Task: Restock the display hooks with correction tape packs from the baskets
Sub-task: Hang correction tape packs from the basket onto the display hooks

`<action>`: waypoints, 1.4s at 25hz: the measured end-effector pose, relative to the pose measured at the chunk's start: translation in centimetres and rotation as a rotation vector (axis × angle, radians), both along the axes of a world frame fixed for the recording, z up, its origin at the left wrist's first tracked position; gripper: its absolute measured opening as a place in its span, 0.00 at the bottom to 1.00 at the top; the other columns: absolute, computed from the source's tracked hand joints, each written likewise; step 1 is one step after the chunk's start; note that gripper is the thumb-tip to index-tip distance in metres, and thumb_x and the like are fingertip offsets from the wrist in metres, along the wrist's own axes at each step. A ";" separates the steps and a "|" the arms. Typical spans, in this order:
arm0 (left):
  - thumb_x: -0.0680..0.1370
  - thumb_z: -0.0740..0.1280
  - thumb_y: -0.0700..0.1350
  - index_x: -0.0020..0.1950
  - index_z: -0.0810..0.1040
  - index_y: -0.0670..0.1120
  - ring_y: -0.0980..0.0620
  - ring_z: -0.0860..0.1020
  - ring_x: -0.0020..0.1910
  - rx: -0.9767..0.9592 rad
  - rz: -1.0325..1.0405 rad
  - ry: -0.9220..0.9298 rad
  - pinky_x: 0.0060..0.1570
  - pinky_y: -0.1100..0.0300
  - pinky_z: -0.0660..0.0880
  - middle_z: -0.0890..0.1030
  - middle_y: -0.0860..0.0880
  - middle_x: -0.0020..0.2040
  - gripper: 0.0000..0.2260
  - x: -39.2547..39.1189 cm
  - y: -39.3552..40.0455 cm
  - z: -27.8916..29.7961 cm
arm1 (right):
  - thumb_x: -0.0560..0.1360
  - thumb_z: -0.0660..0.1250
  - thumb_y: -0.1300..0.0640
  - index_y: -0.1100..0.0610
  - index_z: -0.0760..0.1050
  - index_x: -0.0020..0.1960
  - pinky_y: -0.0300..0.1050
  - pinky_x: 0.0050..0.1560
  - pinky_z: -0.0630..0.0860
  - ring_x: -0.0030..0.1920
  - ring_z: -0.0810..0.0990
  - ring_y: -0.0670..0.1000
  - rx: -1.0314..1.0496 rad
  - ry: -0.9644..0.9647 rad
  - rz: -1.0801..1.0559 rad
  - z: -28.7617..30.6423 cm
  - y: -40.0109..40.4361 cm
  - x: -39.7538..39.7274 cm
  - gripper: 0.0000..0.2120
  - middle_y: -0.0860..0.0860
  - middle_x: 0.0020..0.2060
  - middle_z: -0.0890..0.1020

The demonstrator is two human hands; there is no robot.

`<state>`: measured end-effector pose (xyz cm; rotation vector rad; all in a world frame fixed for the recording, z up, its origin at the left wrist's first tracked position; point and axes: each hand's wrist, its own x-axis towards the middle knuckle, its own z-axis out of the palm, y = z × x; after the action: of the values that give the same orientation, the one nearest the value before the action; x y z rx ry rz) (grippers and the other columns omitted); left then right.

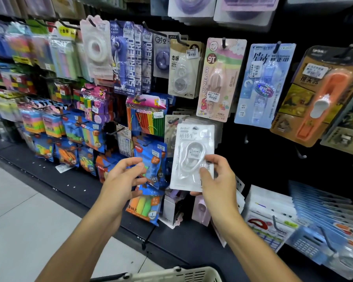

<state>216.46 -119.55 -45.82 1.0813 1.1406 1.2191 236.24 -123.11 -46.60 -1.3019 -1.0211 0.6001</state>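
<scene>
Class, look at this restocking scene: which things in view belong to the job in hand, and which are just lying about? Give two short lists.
Belongs to the job:
white blister pack of correction tape, pinched by the right hand
left hand, holding nothing
cream plastic basket
bare black hook

Just lying about:
blue packs of coloured sticks
pink My Melody pack
orange pusher pack

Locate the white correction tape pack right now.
Head view, centre: the white correction tape pack is held upright by the right hand, below the pink My Melody pack and right of the blue packets.
</scene>
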 end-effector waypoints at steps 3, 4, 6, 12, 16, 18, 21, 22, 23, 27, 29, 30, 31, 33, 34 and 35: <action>0.82 0.67 0.47 0.55 0.82 0.54 0.47 0.83 0.54 0.006 0.016 -0.007 0.45 0.54 0.80 0.85 0.47 0.55 0.05 -0.2 -0.1 0.2 | 0.81 0.58 0.64 0.44 0.73 0.57 0.36 0.19 0.69 0.29 0.85 0.52 -0.075 -0.001 0.038 -0.5 0.1 -0.2 0.16 0.38 0.50 0.77; 0.82 0.67 0.47 0.56 0.82 0.53 0.46 0.83 0.54 0.005 0.026 -0.009 0.46 0.54 0.80 0.85 0.46 0.55 0.05 -0.3 -0.1 0.3 | 0.81 0.60 0.64 0.43 0.72 0.58 0.38 0.21 0.72 0.31 0.85 0.52 -0.081 -0.045 0.037 -0.6 0.3 -0.1 0.16 0.38 0.48 0.77; 0.82 0.67 0.47 0.56 0.81 0.52 0.46 0.83 0.54 -0.002 0.040 -0.013 0.47 0.52 0.80 0.84 0.45 0.56 0.05 -0.5 -0.1 0.5 | 0.78 0.66 0.61 0.44 0.73 0.54 0.48 0.34 0.78 0.38 0.83 0.50 -0.091 -0.208 -0.011 -0.8 1.1 0.5 0.12 0.39 0.44 0.78; 0.81 0.68 0.48 0.53 0.83 0.54 0.47 0.83 0.54 0.001 0.031 0.023 0.44 0.55 0.79 0.85 0.46 0.55 0.05 -0.6 -0.1 0.0 | 0.73 0.68 0.64 0.51 0.70 0.39 0.47 0.38 0.71 0.38 0.75 0.52 -0.193 -0.355 -0.131 -1.9 5.9 2.3 0.11 0.46 0.36 0.78; 0.81 0.67 0.48 0.51 0.83 0.57 0.51 0.82 0.52 0.069 0.028 0.107 0.44 0.58 0.78 0.83 0.48 0.53 0.05 -0.5 0.5 -0.3 | 0.73 0.71 0.60 0.49 0.70 0.40 0.46 0.38 0.71 0.36 0.73 0.49 -0.170 -0.369 -0.062 -3.6 6.9 1.9 0.11 0.46 0.38 0.80; 0.81 0.68 0.48 0.52 0.81 0.57 0.53 0.81 0.50 0.098 0.011 0.179 0.44 0.59 0.77 0.82 0.50 0.50 0.04 -0.3 0.4 -0.6 | 0.74 0.72 0.57 0.47 0.74 0.46 0.39 0.44 0.73 0.43 0.76 0.42 -0.159 -0.368 0.003 -4.6 6.1 2.0 0.08 0.43 0.46 0.80; 0.81 0.68 0.48 0.53 0.80 0.58 0.57 0.80 0.50 0.109 -0.023 0.250 0.46 0.58 0.75 0.81 0.53 0.49 0.04 -0.4 -0.3 -1.0 | 0.74 0.72 0.55 0.45 0.76 0.49 0.30 0.48 0.68 0.51 0.75 0.35 -0.110 -0.370 0.011 -5.0 4.8 2.2 0.08 0.39 0.50 0.77; 0.81 0.68 0.48 0.53 0.80 0.58 0.59 0.80 0.48 0.115 -0.028 0.265 0.45 0.60 0.75 0.81 0.55 0.49 0.05 -0.5 -0.6 -1.1 | 0.74 0.72 0.55 0.44 0.76 0.48 0.31 0.48 0.68 0.51 0.75 0.35 -0.080 -0.348 -0.002 -4.6 4.4 2.2 0.08 0.39 0.50 0.77; 0.81 0.68 0.48 0.53 0.80 0.58 0.62 0.80 0.46 0.124 -0.035 0.279 0.42 0.63 0.75 0.81 0.56 0.47 0.05 -0.7 -0.9 -1.2 | 0.75 0.72 0.56 0.44 0.77 0.47 0.32 0.49 0.69 0.51 0.76 0.36 -0.061 -0.327 -0.010 -4.3 4.1 2.3 0.08 0.39 0.49 0.78; 0.80 0.69 0.45 0.54 0.79 0.57 0.61 0.79 0.46 0.176 -0.106 0.432 0.44 0.68 0.75 0.81 0.55 0.48 0.06 -1.6 -2.6 -2.2 | 0.75 0.72 0.58 0.43 0.78 0.53 0.28 0.53 0.69 0.53 0.75 0.34 -0.154 -0.362 0.118 -3.3 2.7 2.4 0.12 0.36 0.53 0.78; 0.80 0.70 0.46 0.54 0.79 0.58 0.56 0.79 0.52 0.169 -0.153 0.509 0.52 0.59 0.76 0.80 0.54 0.52 0.07 -2.1 -3.5 -2.8 | 0.75 0.72 0.63 0.49 0.79 0.62 0.31 0.58 0.71 0.55 0.76 0.38 -0.184 -0.345 0.197 -2.7 2.2 2.2 0.18 0.40 0.58 0.78; 0.80 0.70 0.47 0.54 0.79 0.59 0.55 0.79 0.54 0.164 -0.167 0.527 0.54 0.56 0.76 0.80 0.54 0.54 0.07 -2.3 -3.8 -3.0 | 0.75 0.71 0.66 0.51 0.79 0.63 0.36 0.59 0.74 0.55 0.78 0.42 -0.157 -0.305 0.195 -2.3 1.9 2.1 0.19 0.43 0.59 0.79; 0.80 0.70 0.47 0.54 0.79 0.59 0.56 0.79 0.54 0.162 -0.170 0.538 0.55 0.56 0.77 0.80 0.54 0.55 0.07 -2.5 -3.9 -3.0 | 0.74 0.70 0.68 0.50 0.80 0.61 0.40 0.58 0.77 0.52 0.79 0.45 -0.111 -0.259 0.179 -1.9 1.4 2.1 0.19 0.45 0.58 0.81; 0.79 0.70 0.48 0.54 0.79 0.60 0.57 0.79 0.54 0.173 -0.167 0.562 0.55 0.55 0.77 0.81 0.54 0.55 0.07 -2.6 -3.7 -2.8 | 0.74 0.69 0.71 0.47 0.81 0.55 0.45 0.49 0.80 0.44 0.80 0.50 -0.040 -0.164 0.126 -1.4 -0.1 2.3 0.21 0.49 0.52 0.85; 0.79 0.70 0.48 0.54 0.79 0.60 0.58 0.79 0.54 0.182 -0.167 0.569 0.55 0.55 0.77 0.81 0.54 0.55 0.07 -2.3 -3.5 -2.7 | 0.74 0.68 0.71 0.45 0.82 0.53 0.46 0.44 0.80 0.40 0.79 0.52 -0.015 -0.116 0.096 -1.2 -1.0 2.8 0.21 0.51 0.48 0.86; 0.79 0.70 0.48 0.54 0.79 0.60 0.58 0.80 0.53 0.188 -0.166 0.570 0.54 0.56 0.77 0.81 0.55 0.54 0.07 -2.0 -3.3 -2.5 | 0.74 0.69 0.71 0.44 0.82 0.52 0.43 0.38 0.78 0.35 0.77 0.51 0.005 -0.072 0.060 -1.0 -2.0 3.4 0.21 0.50 0.42 0.86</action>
<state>214.51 -122.86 -48.31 1.7018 1.3402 0.9212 239.63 -125.10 -47.62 -1.2994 -1.1235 0.5992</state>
